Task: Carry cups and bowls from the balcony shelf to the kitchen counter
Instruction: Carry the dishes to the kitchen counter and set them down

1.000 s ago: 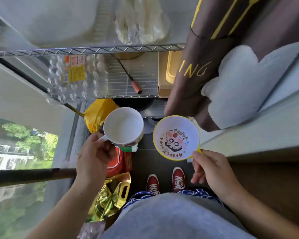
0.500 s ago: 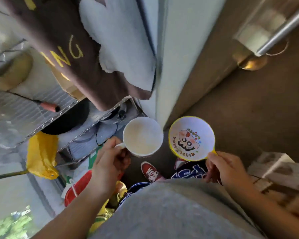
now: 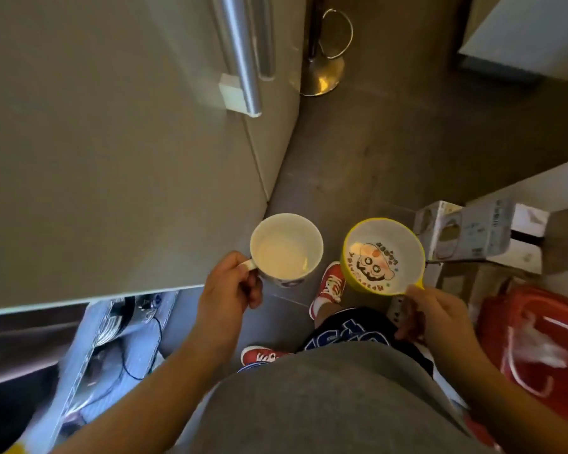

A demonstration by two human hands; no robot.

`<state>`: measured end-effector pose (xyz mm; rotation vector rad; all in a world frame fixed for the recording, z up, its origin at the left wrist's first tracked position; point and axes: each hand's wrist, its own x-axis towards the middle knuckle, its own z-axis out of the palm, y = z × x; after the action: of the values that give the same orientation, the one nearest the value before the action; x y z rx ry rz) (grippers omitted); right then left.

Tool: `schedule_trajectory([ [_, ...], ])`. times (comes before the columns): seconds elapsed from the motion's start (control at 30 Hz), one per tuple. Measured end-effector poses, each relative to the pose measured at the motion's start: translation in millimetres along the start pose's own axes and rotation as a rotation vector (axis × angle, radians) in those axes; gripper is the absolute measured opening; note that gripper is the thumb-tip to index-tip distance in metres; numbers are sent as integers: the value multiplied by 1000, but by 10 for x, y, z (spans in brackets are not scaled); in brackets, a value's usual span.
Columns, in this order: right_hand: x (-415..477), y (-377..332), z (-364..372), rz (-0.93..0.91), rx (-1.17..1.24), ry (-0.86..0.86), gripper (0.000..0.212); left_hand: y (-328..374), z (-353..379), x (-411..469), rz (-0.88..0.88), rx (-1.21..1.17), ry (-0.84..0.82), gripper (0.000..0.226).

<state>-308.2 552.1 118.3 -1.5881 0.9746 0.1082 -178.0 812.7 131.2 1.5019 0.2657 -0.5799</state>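
My left hand [image 3: 227,286] grips the handle of a large white cup [image 3: 286,250], held upright and empty at waist height. My right hand [image 3: 431,315] pinches the small handle of a yellow bowl [image 3: 383,256] with a white inside and a cartoon face printed in it. Cup and bowl hang side by side above the dark floor, a small gap between them. My red shoes [image 3: 329,286] show below them.
A tall grey fridge door [image 3: 112,142] with a steel bar handle [image 3: 243,54] fills the left. A bar stool's metal base [image 3: 322,77] stands ahead on the floor. Cardboard boxes [image 3: 466,237] and a red bag [image 3: 535,342] crowd the right. A white counter edge [image 3: 538,37] lies far right.
I have turned right, away from the wire shelf and hanging brown cloth; the fridge door, stool base and boxes have come into view. Both hands keep their hold on cup and bowl.
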Motion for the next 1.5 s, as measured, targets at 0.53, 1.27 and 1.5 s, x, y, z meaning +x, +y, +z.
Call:
schedule_trajectory([
  [0.53,2219,-940,-1367,70,240,220,40,1000,1895,1842,5,160,-92,19],
  [1.27,4188,-2052,-2591,197,380,612,44,2508,5066,5024,-12,210,-470,50],
  [1.5,4658,-1961,-3175,309,521,782,46,2698,6808,5657,2,252,-663,31],
])
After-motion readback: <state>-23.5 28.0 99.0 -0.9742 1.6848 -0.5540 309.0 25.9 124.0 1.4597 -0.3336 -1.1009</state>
